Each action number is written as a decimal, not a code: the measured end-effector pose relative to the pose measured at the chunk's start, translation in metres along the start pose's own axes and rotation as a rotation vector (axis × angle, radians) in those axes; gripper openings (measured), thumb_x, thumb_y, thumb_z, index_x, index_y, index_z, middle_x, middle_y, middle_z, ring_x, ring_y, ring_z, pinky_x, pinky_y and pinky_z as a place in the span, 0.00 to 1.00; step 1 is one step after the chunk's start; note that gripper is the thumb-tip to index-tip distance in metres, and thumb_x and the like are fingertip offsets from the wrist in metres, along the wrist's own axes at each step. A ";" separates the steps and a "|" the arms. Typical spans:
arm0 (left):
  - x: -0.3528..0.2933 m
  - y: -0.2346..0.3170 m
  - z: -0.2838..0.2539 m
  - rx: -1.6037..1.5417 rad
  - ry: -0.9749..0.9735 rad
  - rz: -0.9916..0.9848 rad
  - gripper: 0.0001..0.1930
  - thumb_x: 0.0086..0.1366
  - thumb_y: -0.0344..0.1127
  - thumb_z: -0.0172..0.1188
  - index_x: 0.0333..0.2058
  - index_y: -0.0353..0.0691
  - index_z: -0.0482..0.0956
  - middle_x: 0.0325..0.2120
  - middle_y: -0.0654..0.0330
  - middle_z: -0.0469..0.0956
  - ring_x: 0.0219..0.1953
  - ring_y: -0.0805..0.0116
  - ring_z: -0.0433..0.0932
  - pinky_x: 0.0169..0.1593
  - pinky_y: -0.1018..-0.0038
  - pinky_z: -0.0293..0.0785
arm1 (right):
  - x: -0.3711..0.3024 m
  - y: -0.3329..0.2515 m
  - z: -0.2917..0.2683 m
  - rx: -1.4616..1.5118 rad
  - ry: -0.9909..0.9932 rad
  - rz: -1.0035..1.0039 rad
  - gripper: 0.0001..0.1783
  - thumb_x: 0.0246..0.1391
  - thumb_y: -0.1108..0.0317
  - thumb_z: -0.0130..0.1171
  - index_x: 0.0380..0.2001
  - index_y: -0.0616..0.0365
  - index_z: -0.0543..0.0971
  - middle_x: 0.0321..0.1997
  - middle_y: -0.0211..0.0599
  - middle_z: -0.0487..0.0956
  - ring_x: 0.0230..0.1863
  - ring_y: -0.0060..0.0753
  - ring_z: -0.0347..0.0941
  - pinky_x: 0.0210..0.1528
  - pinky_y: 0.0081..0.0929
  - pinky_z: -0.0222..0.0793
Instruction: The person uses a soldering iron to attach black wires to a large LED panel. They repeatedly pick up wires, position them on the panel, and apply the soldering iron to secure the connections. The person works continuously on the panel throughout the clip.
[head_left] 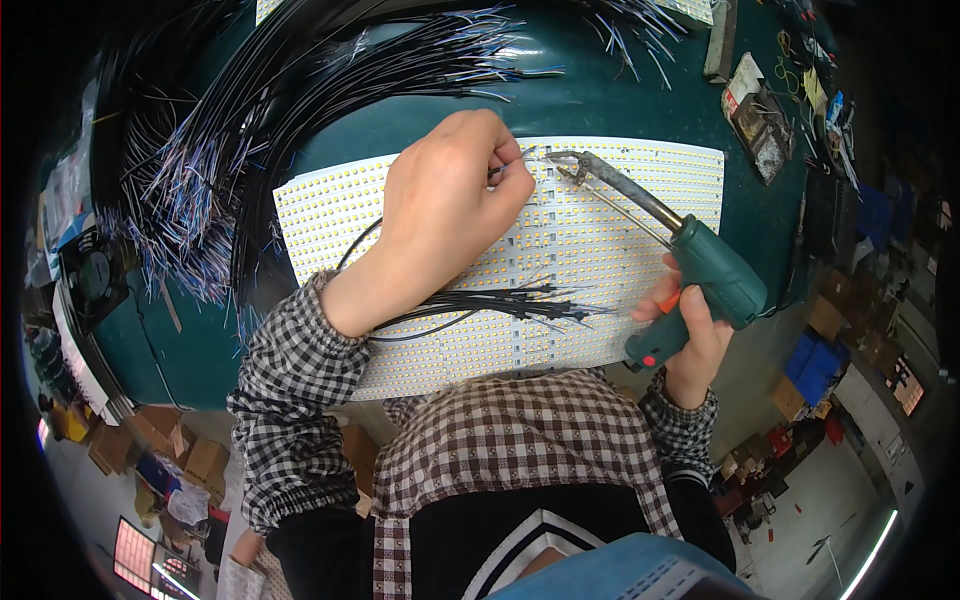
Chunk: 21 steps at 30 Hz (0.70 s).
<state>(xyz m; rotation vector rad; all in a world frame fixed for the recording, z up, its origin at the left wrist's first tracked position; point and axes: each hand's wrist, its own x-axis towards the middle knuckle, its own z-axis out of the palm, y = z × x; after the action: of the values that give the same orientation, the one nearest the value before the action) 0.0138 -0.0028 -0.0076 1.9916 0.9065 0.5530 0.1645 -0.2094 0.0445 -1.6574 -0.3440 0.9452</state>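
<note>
Black fan (95, 272): at the far left, on the green tabletop (205, 352)
Black wire heap (200, 205): to the right of the fan, stripped blue and white ends spilling down; further lengths arch across the top
Left hand (450, 180): mine, back upward, over the white board; thumb and forefinger pinched on one thin wire (497, 171)
Wire end: points right, just beside the iron's tip; I cannot tell whether they touch
Loose wire bundle (480, 303): lies on the board below my left hand, ends to the right
White board (650, 170): under both of these, rows of small yellow squares
Hand spacing: left and right well apart
Green soldering gun (715, 270): slants down to the right from its tip, a thin rod beside the barrel
Right hand (700, 340): mine, wrapped around the gun's handle
Open container (765, 130): upper right, on the tabletop, dark inside
</note>
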 end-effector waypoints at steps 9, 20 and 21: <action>0.000 0.001 -0.001 -0.006 -0.018 -0.021 0.04 0.51 0.29 0.60 0.24 0.37 0.73 0.22 0.56 0.75 0.22 0.59 0.75 0.27 0.67 0.71 | 0.000 0.001 -0.002 0.029 0.014 -0.011 0.25 0.59 0.62 0.53 0.51 0.75 0.69 0.29 0.41 0.75 0.26 0.30 0.75 0.28 0.28 0.77; 0.008 0.001 -0.012 -0.019 -0.123 0.005 0.03 0.53 0.29 0.60 0.27 0.38 0.75 0.26 0.58 0.73 0.23 0.62 0.75 0.28 0.69 0.71 | 0.005 0.001 -0.009 0.064 0.000 -0.078 0.24 0.60 0.65 0.52 0.54 0.73 0.68 0.44 0.52 0.77 0.38 0.44 0.80 0.28 0.27 0.82; 0.008 0.001 -0.012 -0.014 -0.122 0.006 0.03 0.53 0.29 0.60 0.27 0.38 0.75 0.26 0.58 0.73 0.23 0.62 0.75 0.28 0.69 0.71 | 0.005 0.001 -0.010 0.066 -0.002 -0.077 0.24 0.60 0.65 0.51 0.54 0.73 0.68 0.43 0.52 0.77 0.38 0.44 0.80 0.28 0.27 0.82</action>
<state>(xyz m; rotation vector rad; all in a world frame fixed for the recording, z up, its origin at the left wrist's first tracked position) 0.0119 0.0094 -0.0001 1.9926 0.8199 0.4355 0.1745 -0.2132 0.0422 -1.5724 -0.3710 0.8917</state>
